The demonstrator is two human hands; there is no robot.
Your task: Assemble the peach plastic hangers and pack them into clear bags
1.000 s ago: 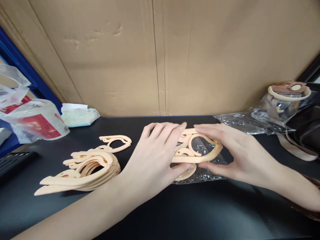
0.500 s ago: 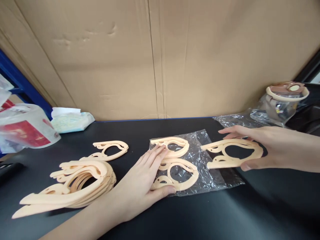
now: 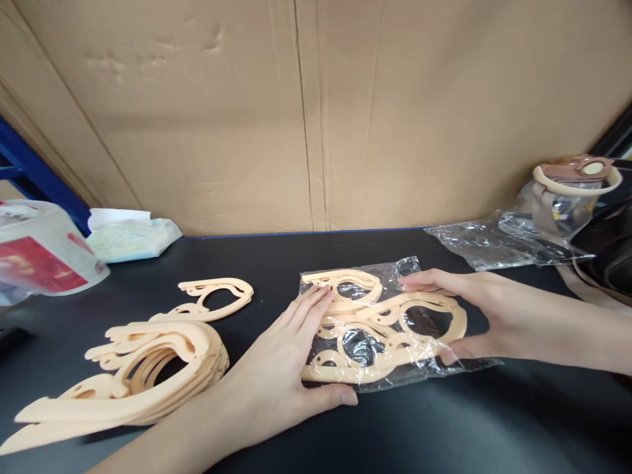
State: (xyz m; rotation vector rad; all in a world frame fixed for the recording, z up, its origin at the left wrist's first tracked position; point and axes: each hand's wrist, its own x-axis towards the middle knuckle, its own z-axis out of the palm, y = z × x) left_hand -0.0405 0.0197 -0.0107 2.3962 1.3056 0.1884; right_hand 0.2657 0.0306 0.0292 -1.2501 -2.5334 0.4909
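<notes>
My left hand (image 3: 289, 359) lies across the left part of a clear plastic bag (image 3: 399, 273), fingers stretched out and thumb apart below. Two beige folding hangers (image 3: 363, 375) are under the film beside its fingers, one above the other. My right hand (image 3: 469, 316) grips the rounded right end of another folded beige hanger (image 3: 457, 322), thumb below and fingers above. That hanger's left end overlaps the two in the bag; I cannot tell how far it is inside the film. To the left sits a stack of folded hangers (image 3: 212, 355), with a single hanger (image 3: 244, 289) behind it.
A pack of wipes or tissues (image 3: 135, 237) and a large roll with a red label (image 3: 54, 250) stand at the left back. More clear plastic (image 3: 474, 240) lies at the right back beside a clear bottle with a brown lid (image 3: 567, 197). A cardboard wall (image 3: 222, 131) closes the back.
My right hand has moved left with its hanger, from the bag's right part to overlapping the hangers in it. My left hand has stayed on the bag. The view has shifted slightly.
</notes>
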